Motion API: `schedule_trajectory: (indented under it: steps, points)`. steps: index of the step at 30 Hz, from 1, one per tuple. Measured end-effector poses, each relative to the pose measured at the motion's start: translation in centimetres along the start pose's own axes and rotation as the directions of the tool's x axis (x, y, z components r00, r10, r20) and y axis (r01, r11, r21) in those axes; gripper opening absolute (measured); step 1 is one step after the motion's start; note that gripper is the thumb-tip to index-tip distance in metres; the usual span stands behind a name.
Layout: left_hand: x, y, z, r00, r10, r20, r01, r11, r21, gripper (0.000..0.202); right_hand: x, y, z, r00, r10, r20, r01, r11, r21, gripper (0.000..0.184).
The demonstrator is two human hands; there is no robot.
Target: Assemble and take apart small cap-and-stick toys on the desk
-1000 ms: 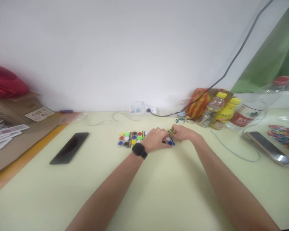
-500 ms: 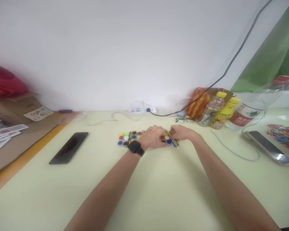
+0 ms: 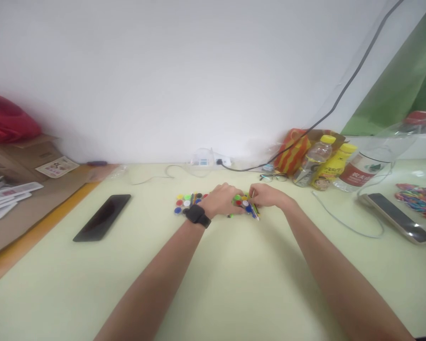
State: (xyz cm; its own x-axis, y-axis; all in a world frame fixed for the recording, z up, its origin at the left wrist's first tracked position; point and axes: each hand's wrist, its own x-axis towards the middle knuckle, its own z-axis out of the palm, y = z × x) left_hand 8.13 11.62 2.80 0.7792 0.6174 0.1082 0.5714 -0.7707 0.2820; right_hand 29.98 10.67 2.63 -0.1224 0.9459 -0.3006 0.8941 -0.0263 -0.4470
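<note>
My left hand, with a black watch on its wrist, reaches over a row of small paint pots with coloured lids. Its fingers and thumb close around a cluster of paint pots with red, white, blue, green and yellow lids. My right hand is closed in a pinch at the right side of that cluster, on thin sticks like paintbrushes. Its fingertips are partly hidden. More paint pots lie left of my left hand, with thin sticks among them; the middle of the row is covered by that hand.
A black phone lies to the left, beyond it cardboard with white pieces. Glasses, drink bottles and a power strip stand or lie at the back. Another phone, a cable and colourful strands are on the right.
The held cluster of paint pots has tilted and shifted slightly, now showing green and yellow lids too. My left hand has moved a little left; my right hand stays almost in place.
</note>
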Motion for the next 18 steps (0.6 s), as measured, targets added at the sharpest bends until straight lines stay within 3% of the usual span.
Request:
schedule_trajectory:
  steps: [5, 8, 12, 18]
  points:
    - [-0.1, -1.1, 0.0, 0.996, -0.026, -0.084, 0.026, 1.000, 0.000, 0.028, -0.6, 0.4, -1.1, 0.974, -0.214, -0.077, 0.211, 0.976, -0.049, 0.012]
    - [0.0, -1.3, 0.3, 0.997, -0.028, -0.073, 0.028, 1.000, -0.003, 0.018, -0.7, 0.0, -1.0, 0.943, -0.329, -0.052, 0.329, 0.944, -0.011, 0.008]
    - [0.3, -0.8, 0.7, 0.997, -0.039, -0.066, 0.040, 0.999, 0.018, 0.012, -0.6, -0.6, -0.4, 0.937, -0.349, 0.003, 0.349, 0.937, 0.008, 0.007]
    - [0.3, -0.2, 0.5, 0.995, -0.035, -0.090, 0.035, 0.999, 0.004, 0.015, -0.1, -0.4, 0.0, 0.947, -0.316, -0.053, 0.314, 0.948, -0.049, 0.007]
